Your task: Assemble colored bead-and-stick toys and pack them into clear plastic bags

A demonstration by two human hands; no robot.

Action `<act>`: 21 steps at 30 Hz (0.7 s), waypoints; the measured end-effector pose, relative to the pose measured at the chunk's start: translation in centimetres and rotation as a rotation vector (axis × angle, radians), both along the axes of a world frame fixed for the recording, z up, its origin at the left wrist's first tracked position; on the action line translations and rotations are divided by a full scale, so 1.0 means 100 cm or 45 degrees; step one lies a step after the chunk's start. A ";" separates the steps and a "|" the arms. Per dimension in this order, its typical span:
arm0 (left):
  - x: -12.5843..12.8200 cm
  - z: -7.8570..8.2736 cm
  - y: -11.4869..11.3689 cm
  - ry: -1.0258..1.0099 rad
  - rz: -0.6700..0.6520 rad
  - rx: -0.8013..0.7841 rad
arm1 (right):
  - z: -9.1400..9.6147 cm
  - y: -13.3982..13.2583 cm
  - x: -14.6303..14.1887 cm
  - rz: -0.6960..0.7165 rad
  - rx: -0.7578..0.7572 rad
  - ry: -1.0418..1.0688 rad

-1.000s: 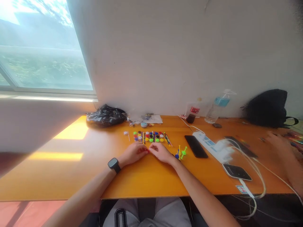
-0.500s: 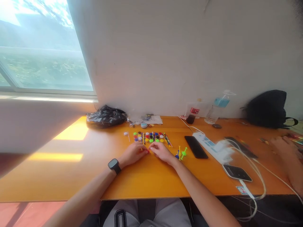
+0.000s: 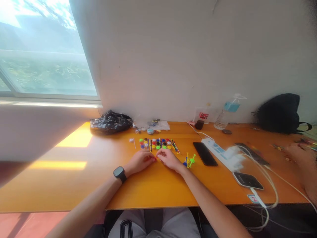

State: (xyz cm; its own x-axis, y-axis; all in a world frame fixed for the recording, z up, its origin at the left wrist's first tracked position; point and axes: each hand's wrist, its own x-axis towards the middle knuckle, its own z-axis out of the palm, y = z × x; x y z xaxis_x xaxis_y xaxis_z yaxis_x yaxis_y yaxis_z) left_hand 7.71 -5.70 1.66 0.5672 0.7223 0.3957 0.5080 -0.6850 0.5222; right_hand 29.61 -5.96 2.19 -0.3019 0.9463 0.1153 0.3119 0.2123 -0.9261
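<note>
Head view: your left hand (image 3: 141,161) and right hand (image 3: 169,159) meet above the near middle of the table (image 3: 74,191), fingertips almost together. A small red piece (image 3: 156,158) is located between them. The left grip is narrow, thumb and fingers closed on the small red piece. The right grip is also narrow, with its fingertips at the piece; whether they pinch it or only touch it, you cannot tell at this size. A watch (image 3: 119,172) is fitted on your left wrist.

Just beyond your hands, coloured discs (image 3: 154,146) lie grouped in rows, with thin sticks (image 3: 175,146) at the right end of the group. To the right of your right hand, a green piece (image 3: 192,161), a yellow piece (image 3: 188,159) and a blue piece (image 3: 185,162) lie close together. Farther right are a black phone (image 3: 205,154) and a white power strip (image 3: 213,147). A black plastic bag (image 3: 110,123) rests near the wall. At the far right, a co-worker's hand (image 3: 298,153) is over the table, partly blurred.
</note>
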 end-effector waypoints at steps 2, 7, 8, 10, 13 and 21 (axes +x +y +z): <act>0.000 0.000 0.000 -0.001 0.002 0.000 | 0.000 0.000 0.000 -0.004 -0.002 0.004; 0.000 0.001 -0.001 0.010 0.011 -0.003 | -0.001 -0.001 0.001 0.015 -0.022 0.010; 0.000 0.001 -0.001 0.007 0.015 -0.006 | -0.001 -0.001 0.001 0.018 -0.024 0.012; 0.000 0.001 -0.001 -0.002 0.021 -0.012 | -0.002 0.000 0.001 0.021 -0.025 0.011; 0.000 0.001 -0.001 -0.011 0.009 -0.014 | -0.003 0.001 0.001 0.016 -0.007 -0.001; 0.001 0.001 -0.001 -0.007 0.001 -0.010 | -0.004 0.001 0.001 0.018 0.023 -0.027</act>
